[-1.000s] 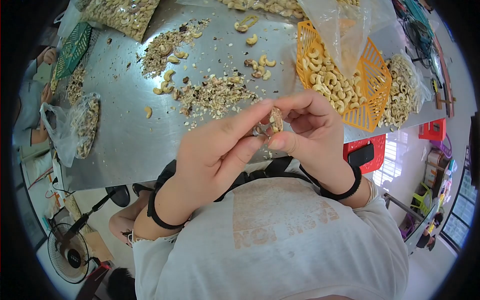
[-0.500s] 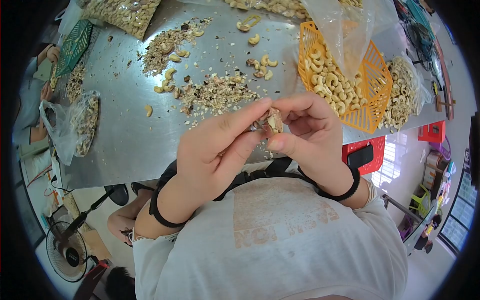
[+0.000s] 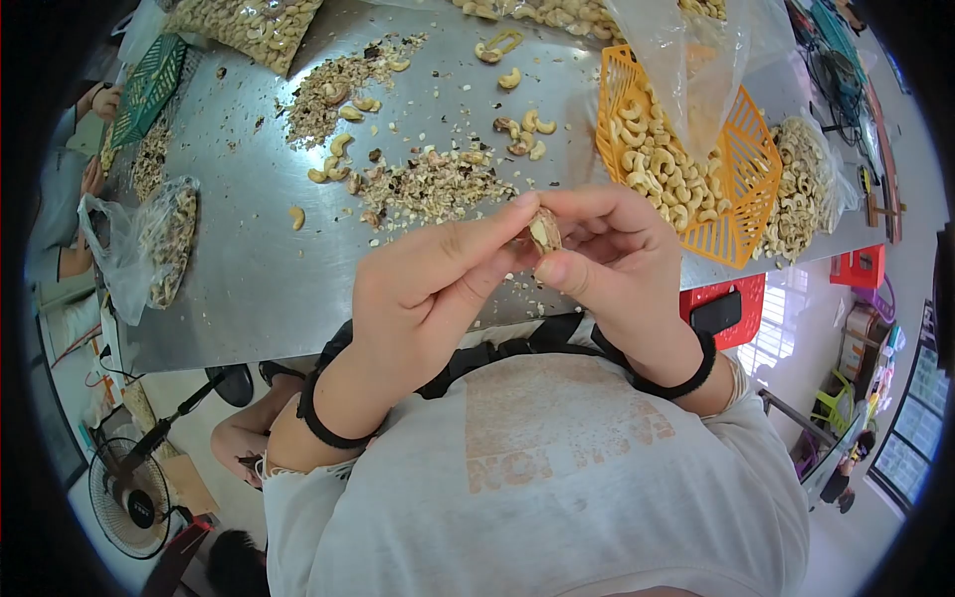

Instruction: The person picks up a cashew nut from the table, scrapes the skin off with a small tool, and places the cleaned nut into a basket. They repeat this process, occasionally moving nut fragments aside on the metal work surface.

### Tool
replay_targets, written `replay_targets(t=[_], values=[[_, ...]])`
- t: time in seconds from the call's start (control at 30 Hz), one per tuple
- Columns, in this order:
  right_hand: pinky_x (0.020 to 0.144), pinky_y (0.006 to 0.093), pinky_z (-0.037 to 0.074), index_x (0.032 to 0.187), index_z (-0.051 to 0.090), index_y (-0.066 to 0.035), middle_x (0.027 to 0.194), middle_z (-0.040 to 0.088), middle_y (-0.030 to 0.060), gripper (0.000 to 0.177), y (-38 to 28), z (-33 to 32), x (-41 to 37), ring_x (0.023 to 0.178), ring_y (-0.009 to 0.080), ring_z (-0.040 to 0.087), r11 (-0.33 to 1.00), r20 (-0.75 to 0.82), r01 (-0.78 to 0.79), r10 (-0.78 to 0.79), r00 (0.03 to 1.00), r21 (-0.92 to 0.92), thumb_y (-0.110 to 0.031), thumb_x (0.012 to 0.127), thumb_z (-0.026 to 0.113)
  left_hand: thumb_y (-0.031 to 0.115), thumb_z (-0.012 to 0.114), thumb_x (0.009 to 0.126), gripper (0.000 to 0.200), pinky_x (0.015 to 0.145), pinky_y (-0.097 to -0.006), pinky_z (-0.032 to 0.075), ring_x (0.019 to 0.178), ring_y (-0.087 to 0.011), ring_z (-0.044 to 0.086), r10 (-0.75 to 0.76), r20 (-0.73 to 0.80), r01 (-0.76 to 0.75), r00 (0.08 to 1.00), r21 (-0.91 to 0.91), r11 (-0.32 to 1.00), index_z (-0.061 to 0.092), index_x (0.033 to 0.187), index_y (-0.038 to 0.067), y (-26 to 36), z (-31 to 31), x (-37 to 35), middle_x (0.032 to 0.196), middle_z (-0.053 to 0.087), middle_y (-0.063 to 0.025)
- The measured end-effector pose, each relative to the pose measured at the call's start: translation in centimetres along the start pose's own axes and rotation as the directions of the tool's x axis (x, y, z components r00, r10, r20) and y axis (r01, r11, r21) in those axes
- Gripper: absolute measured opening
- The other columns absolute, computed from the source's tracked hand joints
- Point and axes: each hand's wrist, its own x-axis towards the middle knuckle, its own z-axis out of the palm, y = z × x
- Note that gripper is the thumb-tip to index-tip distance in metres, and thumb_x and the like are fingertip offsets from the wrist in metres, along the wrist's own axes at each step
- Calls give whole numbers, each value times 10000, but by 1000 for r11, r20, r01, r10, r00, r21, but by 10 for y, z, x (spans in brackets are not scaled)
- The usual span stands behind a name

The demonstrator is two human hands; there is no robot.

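Note:
A cashew nut (image 3: pixel 544 230) with patches of brown skin is pinched between the thumb and fingers of my right hand (image 3: pixel 625 244). My left hand (image 3: pixel 423 284) is closed beside it, with its forefinger tip right at the nut. A small metal tool that showed between my left fingers a moment ago is now hidden behind them. Beyond my hands lies a pile of skin flakes and crumbs (image 3: pixel 433 186) on the metal table (image 3: pixel 239 289). Several loose cashews (image 3: pixel 331 159) lie around that pile.
An orange basket (image 3: pixel 741 149) of peeled cashews stands at the right, beside a plastic bag of cashews (image 3: pixel 796 179). Another bag (image 3: pixel 244 25) lies at the back left. A phone (image 3: pixel 716 312) rests on a red stool (image 3: pixel 748 306). At the far left are a co-worker's hands (image 3: pixel 93 174).
The cashew has turned slightly in my right fingers. My left fingers have shifted, and the metal piece that showed between them is covered. The co-worker's hand at the left moved a little.

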Motion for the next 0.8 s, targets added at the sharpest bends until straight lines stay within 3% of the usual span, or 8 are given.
replay_targets(t=[0.13,0.2,0.3,0.33,0.4,0.6,0.8], values=[[722,238,446,1004,495,24,916,567,89,323,1,-2,1,813,127,551,993,99,-45,34,995,112,-24,711,623,2,493,785,301,624,-208,439,728,-131,579,-65,-22,62,998,-118,991,513,1084,38,1,2,-3,863,604,-82],[720,241,448,1009,492,21,912,569,90,318,1,-2,3,808,128,554,982,113,-63,43,993,178,-16,717,612,9,484,796,298,626,-199,434,725,-114,570,-282,40,283,959,-251,926,504,1093,32,3,-1,-6,884,596,-77],[720,244,449,1015,486,14,910,570,91,314,0,-2,5,809,131,556,970,115,-87,62,991,226,-5,723,601,9,469,804,301,637,-197,432,738,-104,562,-357,34,341,933,-399,851,494,1103,27,1,-2,-5,917,583,-77],[722,245,449,1015,484,10,912,569,90,315,0,-3,5,814,132,555,974,101,-93,73,992,208,-2,723,600,9,469,804,301,637,-197,432,738,-104,562,-357,34,341,933,-399,852,494,1103,27,1,-1,-5,917,583,-77],[731,244,443,1015,481,6,917,566,86,319,0,-3,4,826,133,550,976,93,-92,74,993,199,1,720,602,9,471,800,313,650,-204,434,764,-118,566,-173,4,168,985,-267,949,484,1111,25,2,1,-3,949,574,-91],[770,241,419,1003,480,-1,940,552,66,325,-1,-3,3,875,129,524,983,72,-62,50,996,172,4,707,615,-1,494,776,336,677,-221,436,794,-151,572,-118,-7,117,993,-72,990,481,1111,26,8,2,-2,956,575,-117],[785,242,411,977,494,3,948,547,71,312,-1,-2,1,891,129,519,997,26,-14,12,1000,76,5,695,626,-24,500,759,336,659,-224,436,755,-159,577,-86,9,86,996,-20,996,499,1092,26,9,1,-1,925,585,-113]])
